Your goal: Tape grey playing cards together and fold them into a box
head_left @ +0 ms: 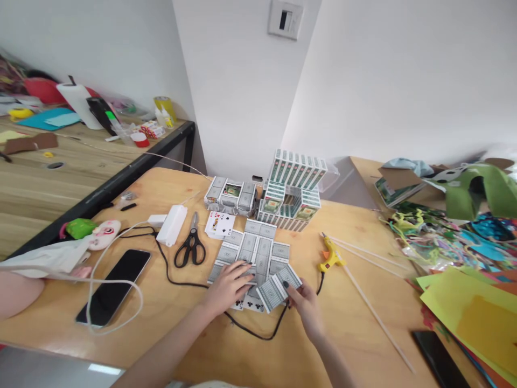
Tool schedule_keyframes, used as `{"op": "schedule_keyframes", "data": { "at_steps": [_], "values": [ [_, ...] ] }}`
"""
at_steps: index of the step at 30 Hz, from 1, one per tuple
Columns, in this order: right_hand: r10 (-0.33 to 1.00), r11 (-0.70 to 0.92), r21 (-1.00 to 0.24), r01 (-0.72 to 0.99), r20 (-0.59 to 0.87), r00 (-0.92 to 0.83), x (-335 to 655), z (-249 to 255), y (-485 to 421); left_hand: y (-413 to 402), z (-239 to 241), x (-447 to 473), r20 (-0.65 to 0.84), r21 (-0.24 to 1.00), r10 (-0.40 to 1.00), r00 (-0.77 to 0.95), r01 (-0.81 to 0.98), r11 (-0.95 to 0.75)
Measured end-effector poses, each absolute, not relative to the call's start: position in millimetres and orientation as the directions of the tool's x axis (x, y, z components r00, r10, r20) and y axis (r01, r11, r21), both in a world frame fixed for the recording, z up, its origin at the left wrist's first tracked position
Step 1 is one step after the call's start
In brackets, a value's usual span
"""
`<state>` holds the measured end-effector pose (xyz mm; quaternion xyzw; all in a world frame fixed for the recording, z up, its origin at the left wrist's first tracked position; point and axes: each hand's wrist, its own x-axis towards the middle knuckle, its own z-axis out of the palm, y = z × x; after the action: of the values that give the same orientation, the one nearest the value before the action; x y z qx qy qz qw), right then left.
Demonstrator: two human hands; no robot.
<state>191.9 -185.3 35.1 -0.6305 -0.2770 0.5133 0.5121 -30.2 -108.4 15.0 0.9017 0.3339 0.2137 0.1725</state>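
A flat sheet of joined playing cards [253, 249], backs up, lies on the wooden table [169, 334]. My left hand [231, 285] rests on its near edge with fingers spread flat. My right hand [304, 303] pinches a small strip of joined cards [278, 286] at the sheet's near right corner. A few face-up cards [247, 305] lie beneath my hands. Behind the sheet stand card-built boxes [230, 196] and a taller card structure [291, 189].
Scissors [190, 248], a white adapter [172, 224] with black cord [242, 326], a phone [113, 285] and loose cards [219, 224] lie left. A yellow glue gun [330, 254] with glue sticks [375, 312] lies right, beside coloured paper [468, 312]. Another phone [440, 358] sits at the near right.
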Motion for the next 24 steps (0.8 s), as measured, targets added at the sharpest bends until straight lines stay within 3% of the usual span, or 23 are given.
{"op": "schedule_keyframes", "data": {
  "at_steps": [7, 13, 20, 24],
  "values": [
    [0.885, -0.316, -0.937, -0.148, -0.347, 0.311, 186.5, 29.3, -181.4, -93.3, 17.7, -32.5, 0.404, 0.473, 0.696, 0.594, 0.515, -0.715],
    [0.868, -0.323, -0.931, -0.171, -0.363, 0.338, 180.0, 23.6, -177.1, -28.6, 25.3, -42.9, 0.511, 0.458, 0.788, 0.342, 0.667, -0.587],
    [0.814, -0.341, -0.937, -0.07, -0.332, 0.476, 181.8, 15.6, -175.0, 12.4, 20.6, -59.2, 0.542, 0.427, 0.825, 0.161, 0.793, -0.436],
    [0.79, -0.374, -0.927, -0.006, -0.322, 0.522, 185.0, 20.2, -173.8, 7.9, 22.0, -56.3, 0.487, 0.378, 0.851, 0.196, 0.831, -0.408]
  ]
}}
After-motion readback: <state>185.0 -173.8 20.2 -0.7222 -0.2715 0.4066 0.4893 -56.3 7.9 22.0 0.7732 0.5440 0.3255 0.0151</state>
